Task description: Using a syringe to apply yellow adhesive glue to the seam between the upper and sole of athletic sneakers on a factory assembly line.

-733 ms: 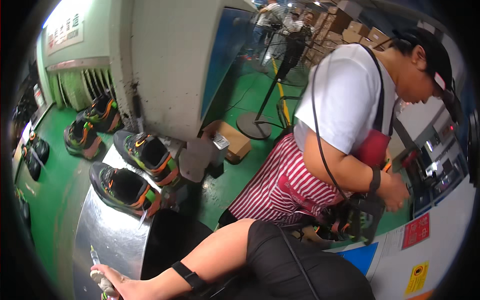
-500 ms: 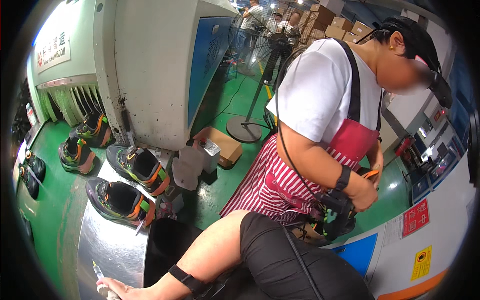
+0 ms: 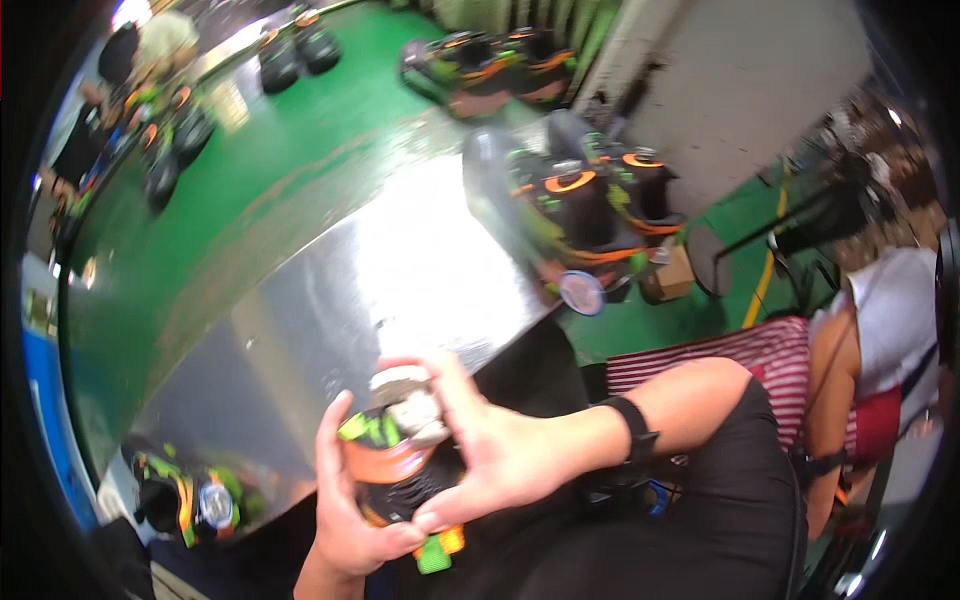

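Between my two hands is a black sneaker (image 3: 385, 467) with orange and green trim, seen end-on over the metal table's near edge. My left hand (image 3: 350, 520) wraps its left side, thumb toward me. On the other side my right hand (image 3: 500, 445) curls around it, the thumb tips nearly meeting. A crumpled white cloth (image 3: 420, 412) sits under my right fingers against the shoe. Motion blur hides finer detail. A pair of similar sneakers (image 3: 590, 205) stands at the far end of the metal table (image 3: 300, 350).
More sneakers (image 3: 490, 65) stand on the green surface beyond, by a machine's strip curtain. Another pair (image 3: 185, 500) sits at lower left. Close on the right is a co-worker in a striped apron (image 3: 740, 365). Further people (image 3: 160, 50) are at upper left. A standing fan (image 3: 830, 200) is behind.
My view has swung left and down. My right hand, which held a thin pen-like tool and white cloth, is now on a sneaker with my left hand, which has come into view.
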A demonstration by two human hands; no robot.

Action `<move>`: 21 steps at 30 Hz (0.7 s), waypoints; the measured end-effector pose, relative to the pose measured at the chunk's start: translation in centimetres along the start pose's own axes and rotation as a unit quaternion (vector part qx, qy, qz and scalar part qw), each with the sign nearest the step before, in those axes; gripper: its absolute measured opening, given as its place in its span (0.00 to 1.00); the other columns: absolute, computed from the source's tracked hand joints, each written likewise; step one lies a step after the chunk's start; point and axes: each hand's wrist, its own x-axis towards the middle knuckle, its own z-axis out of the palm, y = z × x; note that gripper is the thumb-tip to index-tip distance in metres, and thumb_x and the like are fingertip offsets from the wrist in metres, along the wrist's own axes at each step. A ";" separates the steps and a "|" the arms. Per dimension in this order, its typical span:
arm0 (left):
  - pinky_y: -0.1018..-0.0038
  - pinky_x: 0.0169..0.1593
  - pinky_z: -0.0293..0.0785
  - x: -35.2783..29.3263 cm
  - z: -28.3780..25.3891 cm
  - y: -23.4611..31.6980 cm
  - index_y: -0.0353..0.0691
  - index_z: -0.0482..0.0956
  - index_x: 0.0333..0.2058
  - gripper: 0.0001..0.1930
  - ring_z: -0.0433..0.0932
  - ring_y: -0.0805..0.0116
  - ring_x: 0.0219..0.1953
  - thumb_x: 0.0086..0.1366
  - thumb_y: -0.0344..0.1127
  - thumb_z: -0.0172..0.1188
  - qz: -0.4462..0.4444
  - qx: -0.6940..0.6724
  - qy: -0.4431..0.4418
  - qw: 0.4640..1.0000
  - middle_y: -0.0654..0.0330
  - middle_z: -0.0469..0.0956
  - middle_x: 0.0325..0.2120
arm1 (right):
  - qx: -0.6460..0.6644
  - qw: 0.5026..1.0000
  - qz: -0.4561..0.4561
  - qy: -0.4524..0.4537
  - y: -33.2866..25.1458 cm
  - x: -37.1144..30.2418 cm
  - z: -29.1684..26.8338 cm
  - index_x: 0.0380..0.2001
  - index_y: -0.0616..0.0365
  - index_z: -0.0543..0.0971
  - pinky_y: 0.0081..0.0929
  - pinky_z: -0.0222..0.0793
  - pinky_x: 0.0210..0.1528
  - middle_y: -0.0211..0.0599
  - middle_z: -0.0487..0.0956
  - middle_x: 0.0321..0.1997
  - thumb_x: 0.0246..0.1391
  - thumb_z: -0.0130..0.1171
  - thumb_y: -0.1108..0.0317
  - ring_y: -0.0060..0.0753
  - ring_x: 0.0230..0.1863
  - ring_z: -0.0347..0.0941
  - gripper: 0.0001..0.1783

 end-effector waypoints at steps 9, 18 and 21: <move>0.63 0.63 0.61 0.4 0.2 0.1 0.35 0.36 0.66 0.62 0.65 0.58 0.60 0.41 0.27 0.76 0.002 -0.005 -0.032 0.999 0.47 0.61 0.57 | 0.092 0.995 0.026 -0.030 0.5 -0.2 -0.6 0.66 0.50 0.31 0.33 0.50 0.65 0.41 0.55 0.60 0.39 0.72 0.74 0.36 0.64 0.53 0.65; 0.65 0.61 0.64 0.1 -0.2 -0.1 0.34 0.44 0.64 0.56 0.68 0.59 0.57 0.43 0.31 0.77 0.040 0.046 -0.007 0.998 0.50 0.64 0.54 | 0.081 0.996 -0.029 -0.023 1.9 0.0 -0.2 0.67 0.50 0.32 0.35 0.48 0.66 0.42 0.53 0.63 0.37 0.72 0.74 0.37 0.66 0.52 0.66; 0.65 0.60 0.66 0.2 -0.3 0.0 0.34 0.46 0.63 0.55 0.69 0.59 0.56 0.42 0.32 0.78 0.036 0.005 0.029 0.999 0.51 0.65 0.53 | 0.104 0.994 -0.027 0.006 1.9 0.3 -0.2 0.67 0.50 0.32 0.37 0.46 0.67 0.42 0.54 0.64 0.36 0.74 0.72 0.40 0.67 0.51 0.68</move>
